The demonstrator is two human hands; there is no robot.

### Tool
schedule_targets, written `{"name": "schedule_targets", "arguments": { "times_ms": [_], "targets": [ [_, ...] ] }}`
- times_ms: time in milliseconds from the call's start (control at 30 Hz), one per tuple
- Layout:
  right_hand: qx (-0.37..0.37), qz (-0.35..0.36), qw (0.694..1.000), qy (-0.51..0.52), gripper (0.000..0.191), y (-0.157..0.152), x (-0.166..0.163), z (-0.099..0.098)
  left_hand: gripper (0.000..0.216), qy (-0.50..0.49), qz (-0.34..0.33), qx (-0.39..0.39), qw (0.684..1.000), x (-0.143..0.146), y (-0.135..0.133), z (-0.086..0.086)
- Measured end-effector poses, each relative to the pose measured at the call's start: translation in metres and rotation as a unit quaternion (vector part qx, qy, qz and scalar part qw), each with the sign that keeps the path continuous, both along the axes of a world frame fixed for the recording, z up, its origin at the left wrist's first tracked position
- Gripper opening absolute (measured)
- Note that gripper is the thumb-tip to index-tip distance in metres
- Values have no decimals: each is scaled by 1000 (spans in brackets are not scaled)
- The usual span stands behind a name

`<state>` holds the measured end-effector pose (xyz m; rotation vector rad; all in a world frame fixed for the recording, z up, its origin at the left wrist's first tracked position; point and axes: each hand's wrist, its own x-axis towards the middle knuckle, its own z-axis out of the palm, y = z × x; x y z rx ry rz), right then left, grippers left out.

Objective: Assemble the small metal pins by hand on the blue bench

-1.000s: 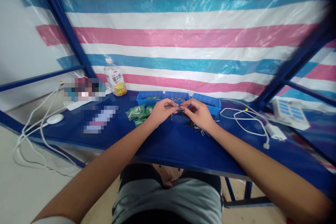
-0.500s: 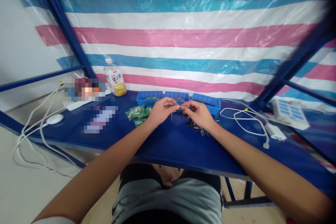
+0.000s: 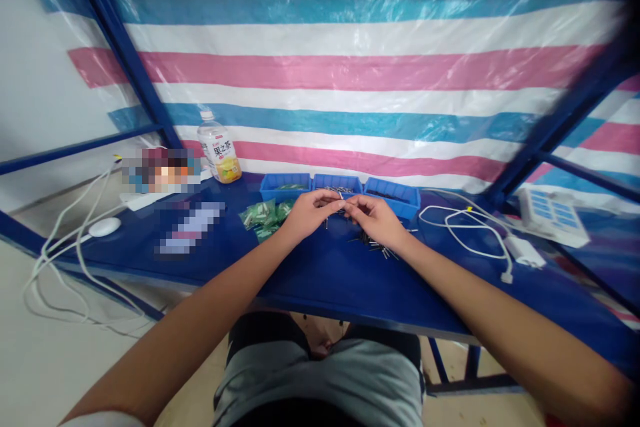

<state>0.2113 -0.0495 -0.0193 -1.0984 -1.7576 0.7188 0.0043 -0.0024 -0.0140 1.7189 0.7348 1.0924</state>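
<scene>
My left hand (image 3: 314,215) and my right hand (image 3: 374,219) meet at their fingertips over the table, both pinched closed. A small thin metal pin (image 3: 341,195) pokes up where the fingertips come together. Fingers hide most of it. Below and right of my right hand lies a loose heap of thin black and silver pins (image 3: 384,250). A few more silver pins lie under my left fingers, partly covered. Left of my left hand rest green plastic packets (image 3: 261,215). Behind the hands stand three blue bins: the left bin (image 3: 270,188) with green content, the middle bin (image 3: 356,181) with silver pins, the right bin (image 3: 407,203) with dark pieces.
A drink bottle (image 3: 220,150) stands at the back left of the blue table (image 3: 320,280). White cables (image 3: 465,230) and an adapter (image 3: 524,251) lie to the right, near a power strip (image 3: 553,217). More white cable hangs off the left end. Blue frame posts flank the table.
My fingers have shifted slightly. The right hand's fingers have drawn in closer to the left fingertips, and the pin's upright end now shows above them.
</scene>
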Motion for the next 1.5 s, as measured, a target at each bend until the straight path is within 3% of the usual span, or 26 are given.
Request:
{"name": "schedule_targets", "arguments": {
  "times_ms": [333, 900, 1133, 1500],
  "targets": [
    [-1, 16, 1000, -15, 37, 2, 1, -4, 36, -18, -6, -72, 997, 1, -3, 1],
    [8, 36, 996, -86, 43, -6, -1, 5, 37, -8, -9, -62, 998, 1, -2, 1],
    [31, 66, 991, -112, 33, -7, -2, 3, 39, 8, -38, -49, 998, 0, -3, 0],
    [33, 38, 993, -105, 25, -4, 0, 0, 35, 14, -44, -51, 998, 1, -7, 4]
  ]
}}
